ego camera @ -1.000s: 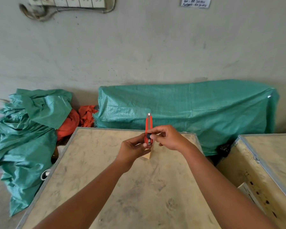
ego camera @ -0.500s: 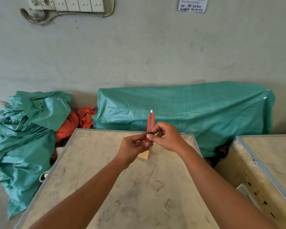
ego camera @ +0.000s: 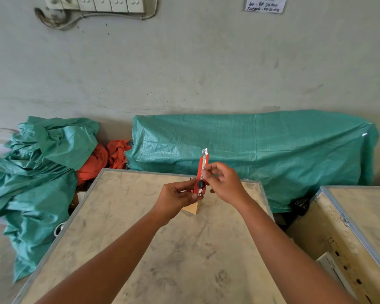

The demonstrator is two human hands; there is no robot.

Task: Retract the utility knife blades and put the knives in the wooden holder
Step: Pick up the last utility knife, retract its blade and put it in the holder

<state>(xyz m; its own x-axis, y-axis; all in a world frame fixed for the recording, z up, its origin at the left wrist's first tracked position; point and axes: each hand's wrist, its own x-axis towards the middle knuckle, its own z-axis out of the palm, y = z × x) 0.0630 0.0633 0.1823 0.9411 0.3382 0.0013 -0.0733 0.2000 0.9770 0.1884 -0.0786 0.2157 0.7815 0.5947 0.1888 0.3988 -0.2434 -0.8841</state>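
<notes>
Well, the left hand (ego camera: 176,197) grips the upright orange utility knife (ego camera: 202,162) low; the right hand (ego camera: 225,183) curls beside it, hold unclear

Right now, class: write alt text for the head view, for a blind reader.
An orange utility knife, blade tip exposed, is held upright above a wooden holder on a crate top; the left hand grips its base, the right hand pinches its body.

Scuffed crate top (ego camera: 184,260) bears wooden holder (ego camera: 193,208).
</notes>
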